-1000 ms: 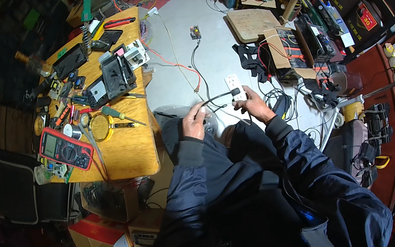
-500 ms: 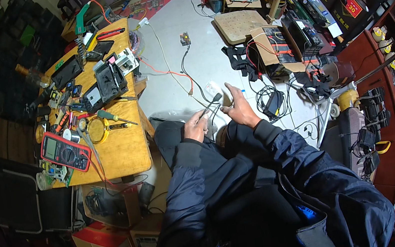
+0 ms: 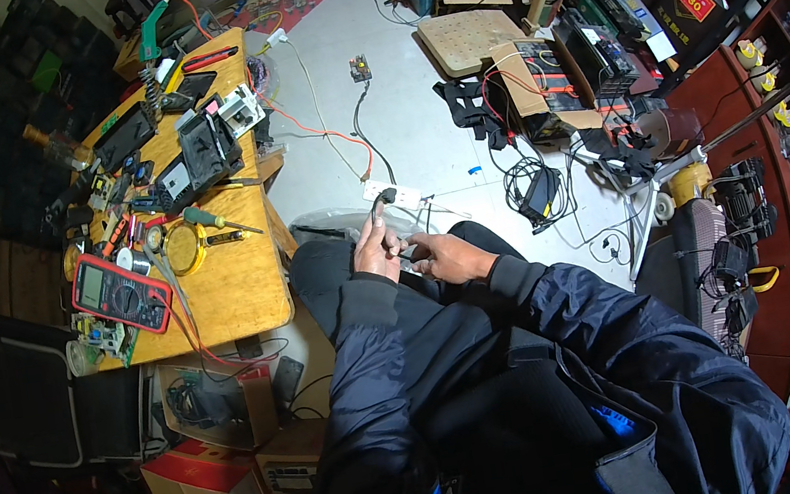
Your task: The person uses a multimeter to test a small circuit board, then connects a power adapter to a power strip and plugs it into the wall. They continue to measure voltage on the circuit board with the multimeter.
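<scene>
My left hand (image 3: 376, 253) is closed over my lap, its forefinger reaching up to a black plug (image 3: 388, 195). It appears to grip the plug's cord, mostly hidden by the fingers. The plug sits over a white power strip (image 3: 407, 192) on the floor; whether it is seated in a socket I cannot tell. My right hand (image 3: 454, 258) is beside the left, fingers curled together. What they pinch, if anything, is too small to make out. Farther off lies a small circuit board (image 3: 359, 69), with a black cable (image 3: 359, 129) running from it toward the strip.
On my left, a wooden table (image 3: 244, 288) bears a red multimeter (image 3: 122, 292), a green-handled screwdriver (image 3: 220, 220) and opened black housings. To the right lie a coiled black adapter (image 3: 540, 196) and a carton (image 3: 540, 90) with wires. Cardboard boxes (image 3: 210, 475) stand below the table.
My right hand has come down and left, beside my left hand, and its spread fingers have curled. The black plug has shifted left over the power strip. The view has shifted slightly.
</scene>
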